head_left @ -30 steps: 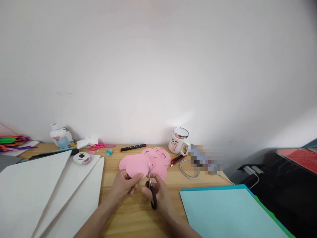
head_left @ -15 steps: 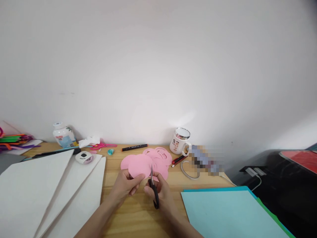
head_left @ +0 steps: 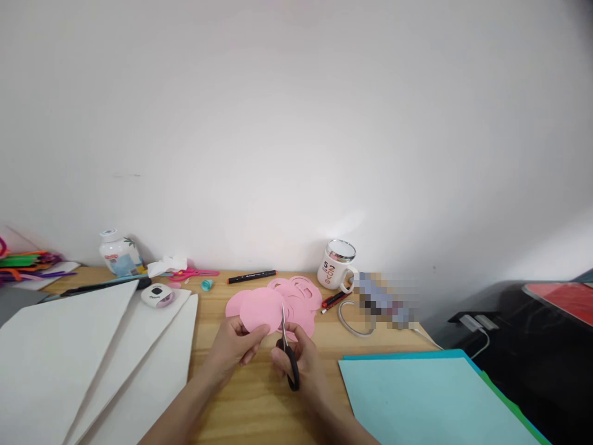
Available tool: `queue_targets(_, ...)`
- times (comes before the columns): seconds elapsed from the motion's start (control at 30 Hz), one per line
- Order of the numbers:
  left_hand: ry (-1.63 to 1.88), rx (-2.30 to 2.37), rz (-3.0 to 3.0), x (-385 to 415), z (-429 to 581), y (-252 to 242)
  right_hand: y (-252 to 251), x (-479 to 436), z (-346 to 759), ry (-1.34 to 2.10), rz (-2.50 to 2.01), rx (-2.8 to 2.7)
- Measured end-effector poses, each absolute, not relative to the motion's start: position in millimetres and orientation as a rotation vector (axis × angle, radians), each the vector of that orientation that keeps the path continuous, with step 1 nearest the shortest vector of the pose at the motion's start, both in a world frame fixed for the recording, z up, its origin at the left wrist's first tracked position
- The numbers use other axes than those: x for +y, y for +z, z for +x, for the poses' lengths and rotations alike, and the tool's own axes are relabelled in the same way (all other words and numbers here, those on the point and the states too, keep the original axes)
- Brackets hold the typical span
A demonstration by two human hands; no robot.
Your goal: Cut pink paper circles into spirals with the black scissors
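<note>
A round pink paper disc (head_left: 260,309) is pinched by its lower edge in my left hand (head_left: 238,343), thumb on top. My right hand (head_left: 301,358) grips black-handled scissors (head_left: 289,361), their blades pointing up along the disc's right edge. Whether the blades touch the paper I cannot tell. Behind the disc lies a loose pile of pink paper pieces (head_left: 306,303), some with cut-out openings. My hands hide the near part of this pile.
White sheets (head_left: 152,371) lie left, with a small white device (head_left: 157,295) on them. Light-blue sheets (head_left: 417,395) are at right. Along the wall stand a white bottle (head_left: 121,254) and a mug (head_left: 334,272), with a black marker (head_left: 252,277) and pink scissors (head_left: 194,272) between them.
The two frames are nearly alike. The scissors' handles look slightly closer together now, and the right fingers have shifted a little. The disc stays in the left hand.
</note>
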State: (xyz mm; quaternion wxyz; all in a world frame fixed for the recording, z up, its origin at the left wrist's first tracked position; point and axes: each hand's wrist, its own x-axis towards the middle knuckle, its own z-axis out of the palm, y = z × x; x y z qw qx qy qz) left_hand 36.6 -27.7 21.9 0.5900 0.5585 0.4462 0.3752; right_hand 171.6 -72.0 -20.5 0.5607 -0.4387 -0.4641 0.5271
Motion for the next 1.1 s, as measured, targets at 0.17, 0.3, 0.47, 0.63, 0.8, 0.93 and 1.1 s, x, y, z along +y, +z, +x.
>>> queue_targets(0.17, 0.902, 1.007, 1.217, -28.1, 38.2, 25.2, -18.2, -72.8, 170.6, 1.277, -1.025, -1.073)
queue_targets(0.3, 0.871, 0.990, 1.186, -29.7, 40.4, 28.5, -16.8, -76.1, 167.1, 1.288, -1.027, -1.079)
queue_targets(0.47, 0.846, 1.081, 1.249, -29.3, 39.7, 26.8, -16.2, -77.1, 165.6, 1.283, -1.012, -1.056)
queue_targets(0.63, 0.801, 1.071, 1.310, -29.0, 37.8, 26.3, -12.4, -74.4, 168.5, 1.253, -0.965, -1.024)
queue_targets(0.8, 0.808, 1.062, 1.329, -30.0, 38.4, 28.0, -11.6, -73.2, 169.1, 1.262, -0.939, -1.022)
queue_targets(0.93, 0.800, 1.076, 1.324, -30.5, 38.8, 30.0, -12.2, -73.3, 168.7, 1.263, -0.950, -1.023)
queue_targets(1.1, 0.808, 1.083, 1.332, -30.8, 39.1, 30.8, -12.5, -74.3, 169.4, 1.270, -0.959, -1.034)
